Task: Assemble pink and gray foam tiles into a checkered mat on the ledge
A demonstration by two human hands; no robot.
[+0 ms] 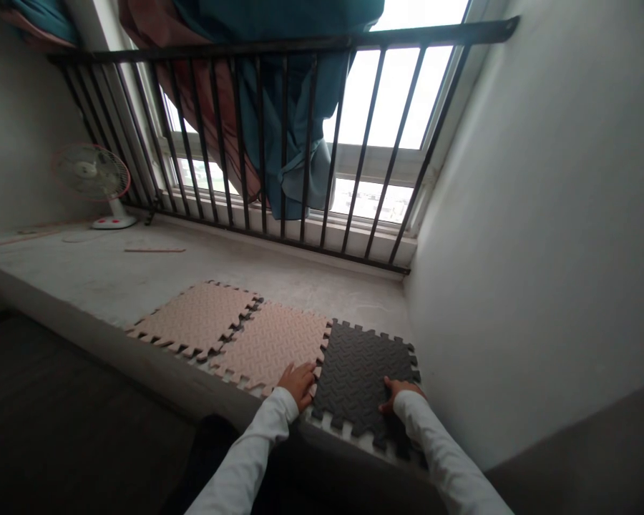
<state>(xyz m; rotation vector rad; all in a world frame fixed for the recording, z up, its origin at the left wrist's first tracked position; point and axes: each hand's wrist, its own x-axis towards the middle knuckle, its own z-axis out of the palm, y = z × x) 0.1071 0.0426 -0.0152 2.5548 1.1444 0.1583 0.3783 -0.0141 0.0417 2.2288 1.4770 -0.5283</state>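
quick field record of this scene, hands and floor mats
left hand: on the corner of a beige textured foam puzzle tile, beside the next tile
right hand: on the near edge of a black textured foam puzzle tile
things: second beige foam puzzle tile beside the first, all on a grey concrete ledge
rest: white electric fan, dark metal window railing, teal curtain

foam tiles — row on concrete ledge — fan apparently behind, left

A black railing bars a bright window with a teal curtain; a white fan stands on the concrete ledge by a pale wall.
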